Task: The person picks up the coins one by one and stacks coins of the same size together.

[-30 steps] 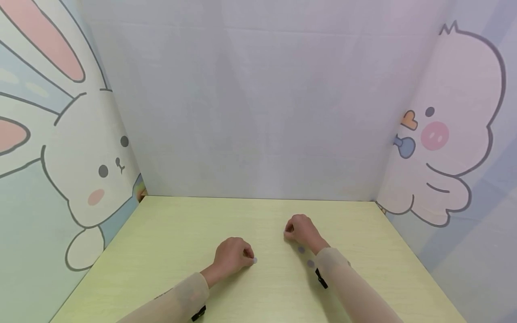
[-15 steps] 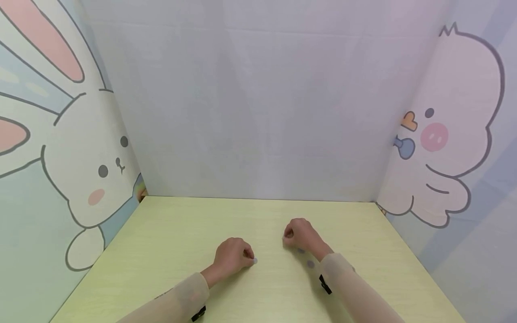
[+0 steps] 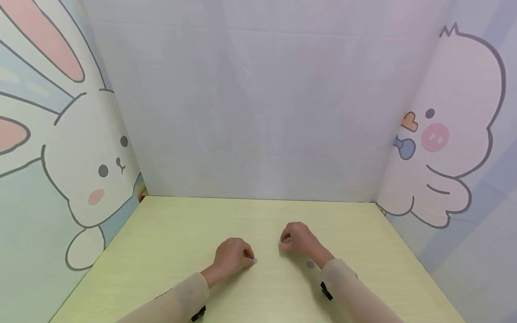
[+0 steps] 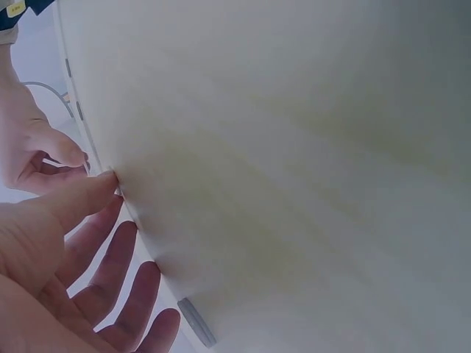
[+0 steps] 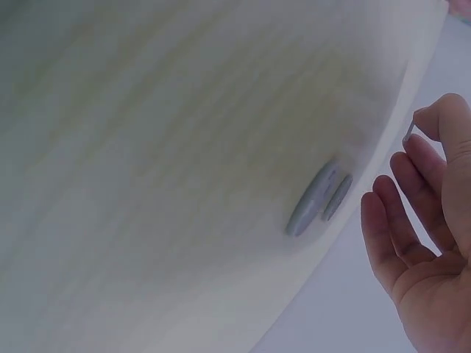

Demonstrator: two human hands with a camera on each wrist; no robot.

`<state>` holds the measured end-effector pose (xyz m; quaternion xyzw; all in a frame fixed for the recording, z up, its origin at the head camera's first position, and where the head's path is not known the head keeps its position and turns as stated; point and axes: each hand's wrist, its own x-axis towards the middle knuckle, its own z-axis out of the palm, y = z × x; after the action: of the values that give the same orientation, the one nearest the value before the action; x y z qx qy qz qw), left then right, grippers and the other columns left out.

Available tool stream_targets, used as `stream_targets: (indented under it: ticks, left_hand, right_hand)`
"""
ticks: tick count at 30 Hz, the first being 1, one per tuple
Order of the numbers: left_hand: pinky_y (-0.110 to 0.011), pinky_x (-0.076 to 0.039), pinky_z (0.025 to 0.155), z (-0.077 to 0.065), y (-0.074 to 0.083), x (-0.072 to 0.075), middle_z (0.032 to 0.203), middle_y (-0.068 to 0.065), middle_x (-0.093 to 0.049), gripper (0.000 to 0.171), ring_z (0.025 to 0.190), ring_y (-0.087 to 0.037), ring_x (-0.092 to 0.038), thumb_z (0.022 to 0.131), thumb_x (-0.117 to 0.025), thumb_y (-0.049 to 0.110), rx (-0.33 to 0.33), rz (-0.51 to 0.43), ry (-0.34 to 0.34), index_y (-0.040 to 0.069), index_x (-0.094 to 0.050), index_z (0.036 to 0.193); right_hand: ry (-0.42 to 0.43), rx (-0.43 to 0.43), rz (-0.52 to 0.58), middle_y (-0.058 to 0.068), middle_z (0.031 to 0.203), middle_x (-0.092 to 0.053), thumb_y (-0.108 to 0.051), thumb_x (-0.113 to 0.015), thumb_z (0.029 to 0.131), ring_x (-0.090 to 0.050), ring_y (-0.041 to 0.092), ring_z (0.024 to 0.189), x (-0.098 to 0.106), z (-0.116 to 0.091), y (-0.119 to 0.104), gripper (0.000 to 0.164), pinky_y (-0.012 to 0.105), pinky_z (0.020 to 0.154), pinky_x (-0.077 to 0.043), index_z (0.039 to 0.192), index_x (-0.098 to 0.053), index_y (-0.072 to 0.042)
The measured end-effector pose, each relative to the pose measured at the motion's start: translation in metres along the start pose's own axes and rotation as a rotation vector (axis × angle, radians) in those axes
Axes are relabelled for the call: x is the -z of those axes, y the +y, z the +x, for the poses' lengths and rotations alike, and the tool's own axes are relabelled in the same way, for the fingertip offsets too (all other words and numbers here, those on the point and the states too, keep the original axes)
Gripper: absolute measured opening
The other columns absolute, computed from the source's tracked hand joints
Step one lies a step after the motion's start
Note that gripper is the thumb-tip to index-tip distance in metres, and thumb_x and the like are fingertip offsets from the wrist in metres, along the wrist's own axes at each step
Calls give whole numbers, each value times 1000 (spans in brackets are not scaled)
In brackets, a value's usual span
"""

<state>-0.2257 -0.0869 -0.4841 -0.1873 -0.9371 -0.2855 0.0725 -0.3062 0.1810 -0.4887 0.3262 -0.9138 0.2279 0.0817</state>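
Note:
Low over the table's middle, my left hand (image 3: 233,255) pinches a small grey coin (image 3: 255,260) between thumb and index finger; the coin's edge is at the table surface. Another coin (image 4: 196,323) lies flat beyond the other fingers in the left wrist view. To the right and farther back, my right hand (image 3: 299,237) holds a coin (image 5: 409,132) by its edge, thumb against index finger, above the table. Two coins lie near it in the right wrist view, a nearer coin (image 5: 313,198) and a farther coin (image 5: 338,197). In the head view one coin (image 3: 310,264) shows beside the right wrist.
The pale yellow-green table (image 3: 194,220) is bounded at the back by a plain white curtain (image 3: 258,112). A printed rabbit panel (image 3: 93,152) stands at the left, a printed duck panel (image 3: 452,134) at the right. Black straps (image 3: 326,290) show under the sleeves.
My right hand has come nearer to me and slightly left with its coin, now covering one of the two coins on the table in the head view. The left hand has stayed in place.

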Motion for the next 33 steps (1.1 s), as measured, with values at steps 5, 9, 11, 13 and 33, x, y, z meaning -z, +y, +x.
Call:
stream_targets:
  ticks: [5, 9, 11, 13, 33]
  left_hand:
    - [-29, -47, 64, 0, 0, 0, 78, 12, -70, 17, 74, -5, -59, 82, -93, 23, 0, 2, -2, 23, -79, 74]
    - [-29, -47, 65, 1, 0, 0, 78, 13, -70, 16, 74, -5, -58, 82, -93, 23, 9, -2, -9, 23, -79, 74]
    - [-30, -47, 66, 2, 0, 1, 77, 13, -70, 16, 74, -5, -58, 82, -93, 23, 14, -3, -12, 23, -79, 74]
    - [-30, -47, 66, 2, 0, 1, 78, 13, -69, 16, 74, -5, -58, 82, -93, 23, 17, 0, -15, 23, -79, 74]
    - [-29, -46, 64, 3, -1, 1, 77, 13, -72, 15, 74, -5, -59, 80, -93, 20, 12, 0, -16, 23, -79, 74]
  right_hand:
    - [-2, 36, 9, -3, 81, -73, -5, -85, 82, -64, 6, 74, -2, -1, -7, 4, 27, 73, -57, 83, -83, -9]
    - [-12, 59, 21, -4, 81, -73, -4, -83, 81, -64, 6, 74, -3, -1, -14, 8, 27, 74, -56, 84, -83, -11]
    - [-16, 70, 28, -4, 81, -74, -4, -82, 80, -65, 7, 75, -4, -1, -17, 9, 26, 74, -55, 84, -83, -12]
    - [-18, 91, 36, -4, 81, -73, -5, -82, 80, -65, 9, 75, -6, -1, -21, 7, 27, 74, -55, 83, -83, -11]
    - [-112, 171, 58, -4, 82, -75, -7, -85, 82, -65, 4, 78, -23, 5, -56, 4, 20, 75, -53, 85, -82, -10]
